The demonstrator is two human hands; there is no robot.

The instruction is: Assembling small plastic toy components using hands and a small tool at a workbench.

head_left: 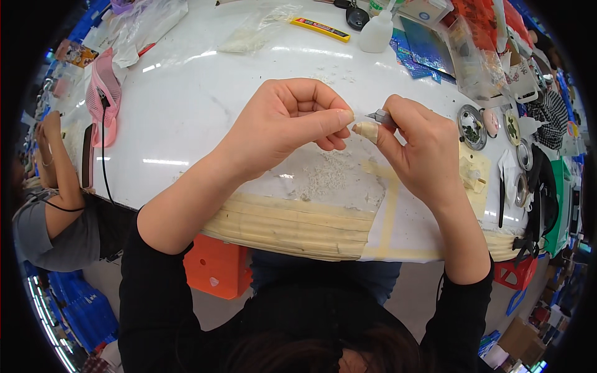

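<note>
My left hand (pixel 298 121) is closed in a pinch, with thumb and forefinger tips together. Whatever sits between those fingertips is too small to make out. Facing it, my right hand (pixel 420 143) grips a short grey utility knife (pixel 384 118), its pointed end turned toward the left fingertips. Beige tape (pixel 367 130) wraps the right thumb. Below both hands, white shavings (pixel 329 177) lie scattered over the white table (pixel 205 118).
Masking tape (pixel 286 227) covers the near table edge. To the right stand round metal tins (pixel 471 127) and a black pen-like tool (pixel 501 196). A white squeeze bottle (pixel 376 32) and a yellow pack (pixel 320 29) are at the back. Another person's arm (pixel 62 161) rests at left.
</note>
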